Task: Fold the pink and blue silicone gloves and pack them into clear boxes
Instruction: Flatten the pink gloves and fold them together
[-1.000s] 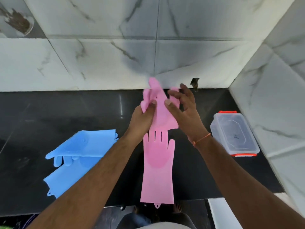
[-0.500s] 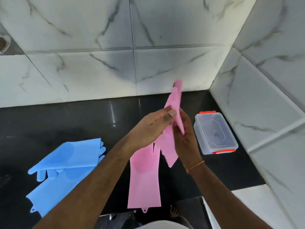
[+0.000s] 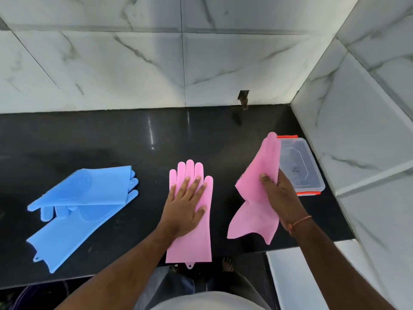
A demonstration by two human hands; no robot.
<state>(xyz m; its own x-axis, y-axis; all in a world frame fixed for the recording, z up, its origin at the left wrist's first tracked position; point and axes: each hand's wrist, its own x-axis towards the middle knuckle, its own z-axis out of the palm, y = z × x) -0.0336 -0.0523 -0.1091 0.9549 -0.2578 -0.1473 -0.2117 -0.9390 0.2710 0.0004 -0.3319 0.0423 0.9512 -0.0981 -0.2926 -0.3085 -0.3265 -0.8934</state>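
Pressing flat with spread fingers, the left hand is pinning one pink glove to the counter while the right hand is pinching the other, floppy glove mid-palm beside the box, likely grippy, best folded at the cuff.

Pink gloves, blue gloves, black counter, grey-veined white tiles.

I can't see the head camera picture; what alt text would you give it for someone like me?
A person's left hand presses flat on a pink glove lying on a black counter, while the right hand grips a second pink glove lifted in front of a clear box. Two blue gloves lie overlapping at the left, below white marble wall tiles.
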